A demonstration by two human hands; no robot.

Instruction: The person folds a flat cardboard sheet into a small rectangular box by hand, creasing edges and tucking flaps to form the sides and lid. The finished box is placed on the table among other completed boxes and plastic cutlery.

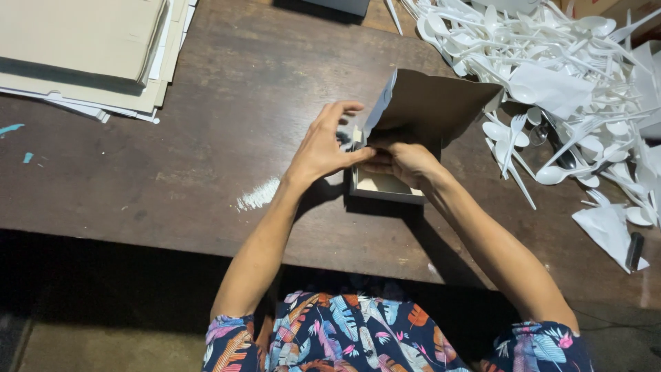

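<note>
Currently both hands meet at a small cardboard box (385,184) near the middle of the dark wooden table (227,138). Left hand (322,148): thumb pressed against the box's left front corner, fingers curled over the top, loosely arched, not flat. Right hand (403,162): fingers bunched inside the box opening, gripping the inner wall; exact pinch hidden by the left thumb. Box lid flap (430,107) stands up and tilts away to the right, brown inside, white edge. Just right of the flap: a big heap of white plastic spoons and forks (551,76), touching the flap's far corner. Flat cardboard sheets (89,48) are stacked at the far left corner, well apart. White powdery smear (258,195) on the table near the left wrist.
</note>
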